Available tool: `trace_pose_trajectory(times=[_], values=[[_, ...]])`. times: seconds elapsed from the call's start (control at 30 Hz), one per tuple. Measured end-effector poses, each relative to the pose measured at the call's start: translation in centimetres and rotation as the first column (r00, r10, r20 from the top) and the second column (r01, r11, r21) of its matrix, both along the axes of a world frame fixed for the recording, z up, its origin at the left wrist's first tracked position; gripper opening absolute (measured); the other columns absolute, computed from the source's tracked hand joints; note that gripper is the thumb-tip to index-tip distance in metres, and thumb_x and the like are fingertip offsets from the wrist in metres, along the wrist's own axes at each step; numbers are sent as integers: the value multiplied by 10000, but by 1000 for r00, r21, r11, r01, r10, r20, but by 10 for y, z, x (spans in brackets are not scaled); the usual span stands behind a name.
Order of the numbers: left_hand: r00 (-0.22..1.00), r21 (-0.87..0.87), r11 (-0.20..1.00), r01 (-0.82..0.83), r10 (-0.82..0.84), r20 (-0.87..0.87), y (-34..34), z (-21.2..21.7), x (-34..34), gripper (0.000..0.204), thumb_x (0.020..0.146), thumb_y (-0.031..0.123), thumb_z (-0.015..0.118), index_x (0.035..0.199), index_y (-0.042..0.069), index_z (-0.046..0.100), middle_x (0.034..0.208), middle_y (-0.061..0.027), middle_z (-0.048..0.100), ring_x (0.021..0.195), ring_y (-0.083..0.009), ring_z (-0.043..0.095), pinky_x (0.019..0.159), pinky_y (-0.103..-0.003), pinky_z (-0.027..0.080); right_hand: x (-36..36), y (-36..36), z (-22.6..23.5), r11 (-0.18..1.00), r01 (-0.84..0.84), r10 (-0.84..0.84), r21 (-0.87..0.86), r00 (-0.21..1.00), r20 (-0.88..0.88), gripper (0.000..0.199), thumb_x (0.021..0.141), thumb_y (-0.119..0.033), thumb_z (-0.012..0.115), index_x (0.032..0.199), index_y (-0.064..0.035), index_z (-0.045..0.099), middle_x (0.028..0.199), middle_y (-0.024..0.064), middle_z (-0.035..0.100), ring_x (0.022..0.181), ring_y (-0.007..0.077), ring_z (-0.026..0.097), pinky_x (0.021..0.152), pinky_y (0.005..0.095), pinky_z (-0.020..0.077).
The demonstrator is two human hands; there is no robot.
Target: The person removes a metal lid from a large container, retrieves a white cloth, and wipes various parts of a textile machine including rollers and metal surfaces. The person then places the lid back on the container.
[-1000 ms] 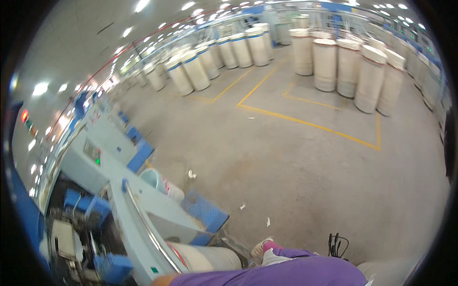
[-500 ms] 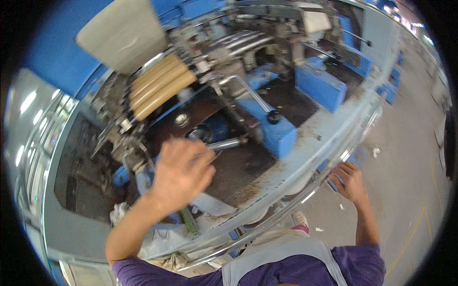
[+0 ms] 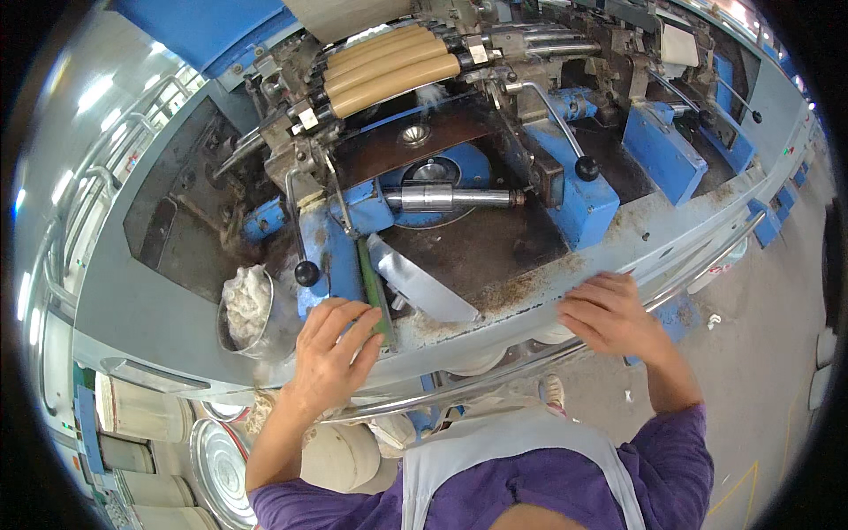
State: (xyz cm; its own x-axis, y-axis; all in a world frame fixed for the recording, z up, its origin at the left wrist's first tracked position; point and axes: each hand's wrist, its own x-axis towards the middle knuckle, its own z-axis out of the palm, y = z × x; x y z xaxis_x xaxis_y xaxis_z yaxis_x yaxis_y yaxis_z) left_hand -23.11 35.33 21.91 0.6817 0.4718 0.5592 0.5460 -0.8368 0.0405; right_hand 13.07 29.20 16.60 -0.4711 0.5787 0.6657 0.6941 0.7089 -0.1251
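Note:
My left hand rests at the near edge of a blue and grey machine, its fingers stretched and slightly spread beside a green strip. Just ahead of it is a lever with a black ball knob. A flat metal plate lies aslant to the right of the green strip. My right hand lies over the machine's grey ledge, fingers extended and nothing visible in them. Between the hands, further in, a shiny metal roller sits above a dark metal bed.
Tan rollers span the machine at the back. A metal container of white fluff stands left of my left hand. Another black-knobbed lever rises at a blue block. A metal rail runs along the front; large cans stand at lower left.
My left hand has drawn back from over the machine bed to its near edge. The right hand has moved from the rail onto the ledge. The view has shifted.

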Motion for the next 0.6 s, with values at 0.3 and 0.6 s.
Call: trace_pose_trajectory(times=[0.3,0.6], values=[[966,78,973,-217,203,161,-4,14,-32,358,724,73,718,1060,4,614,973,-134,596,869,-313,567,757,-404,458,-47,45,39,974,-129,119,187,991,63,161,743,-163,720,813,-57,620,694,47,564,569,202,549,494,331,429],[923,-41,923,-384,382,-36,39,36,-25,332,757,172,735,1024,46,584,859,-110,528,695,-271,535,625,-365,440,-177,197,54,923,-170,53,344,944,326,290,757,-201,609,1006,-52,593,871,82,572,850,228,571,582,320,489]])
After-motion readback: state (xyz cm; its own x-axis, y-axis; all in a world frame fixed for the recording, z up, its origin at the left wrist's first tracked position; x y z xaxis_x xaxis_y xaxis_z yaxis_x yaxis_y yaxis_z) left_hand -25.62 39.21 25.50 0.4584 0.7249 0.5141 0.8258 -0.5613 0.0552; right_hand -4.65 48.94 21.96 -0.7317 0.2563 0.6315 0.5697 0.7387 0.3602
